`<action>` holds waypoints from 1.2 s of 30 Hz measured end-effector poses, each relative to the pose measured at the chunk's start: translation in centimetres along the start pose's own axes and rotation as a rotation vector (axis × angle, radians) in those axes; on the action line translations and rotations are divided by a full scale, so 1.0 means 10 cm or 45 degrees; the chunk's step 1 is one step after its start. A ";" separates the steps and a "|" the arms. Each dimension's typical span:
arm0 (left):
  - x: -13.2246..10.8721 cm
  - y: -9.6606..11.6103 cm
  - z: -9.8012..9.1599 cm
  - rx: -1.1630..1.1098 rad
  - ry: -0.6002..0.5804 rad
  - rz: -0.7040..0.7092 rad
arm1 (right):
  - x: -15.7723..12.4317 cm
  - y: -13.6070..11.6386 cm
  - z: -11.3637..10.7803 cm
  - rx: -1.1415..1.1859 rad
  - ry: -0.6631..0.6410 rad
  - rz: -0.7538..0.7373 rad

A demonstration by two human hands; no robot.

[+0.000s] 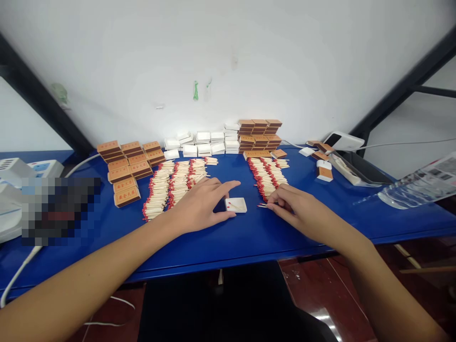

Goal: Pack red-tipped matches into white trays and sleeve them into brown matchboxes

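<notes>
On the blue tabletop, a small white matchbox tray point(240, 208) holds a few red-tipped matches point(233, 205). My left hand point(203, 204) is beside the tray's left end, thumb and forefinger spread apart, holding nothing visible. To the right of the tray, my right hand point(290, 206) pinches matches point(262, 205), their red heads pointing left. Just behind that hand lies a pile of red-headed matches point(267, 175). Broader rows of matches point(178, 180) lie behind and left of my left hand, which partly covers them.
Orange-brown matchboxes point(128, 166) are stacked at the left, more boxes point(260, 135) at the back wall. White trays point(203, 142) stand between them. A black container point(363, 168) and clear plastic packaging point(416, 185) are at right; white power strips point(14, 190) at left.
</notes>
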State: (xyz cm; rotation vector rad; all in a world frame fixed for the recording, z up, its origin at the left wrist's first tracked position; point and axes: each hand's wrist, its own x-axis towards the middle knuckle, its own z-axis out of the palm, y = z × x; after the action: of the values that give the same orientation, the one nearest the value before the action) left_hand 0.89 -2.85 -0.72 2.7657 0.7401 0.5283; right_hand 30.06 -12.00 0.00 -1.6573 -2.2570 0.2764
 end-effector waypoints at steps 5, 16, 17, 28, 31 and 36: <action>0.00 -0.01 0.01 -0.009 0.011 0.010 | 0.01 -0.02 0.05 -0.026 0.008 -0.002; 0.00 -0.01 0.01 0.012 0.012 0.018 | 0.03 -0.06 0.04 -0.008 0.003 0.018; 0.00 0.00 0.02 0.011 0.012 0.020 | 0.05 -0.11 0.03 0.003 0.035 0.010; 0.00 0.02 0.01 0.043 0.070 0.088 | 0.32 -0.59 0.26 -0.078 0.096 -0.155; 0.00 0.00 0.03 0.054 0.093 0.135 | 0.27 -0.54 0.16 0.017 0.176 -0.126; 0.01 -0.03 0.02 0.066 0.202 0.280 | 0.05 -0.18 -0.02 0.067 0.393 0.058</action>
State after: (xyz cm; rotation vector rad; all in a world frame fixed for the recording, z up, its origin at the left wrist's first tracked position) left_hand 0.90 -2.58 -0.94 2.8968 0.4884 0.7893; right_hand 28.45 -12.11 0.90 -1.6024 -1.9701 0.0820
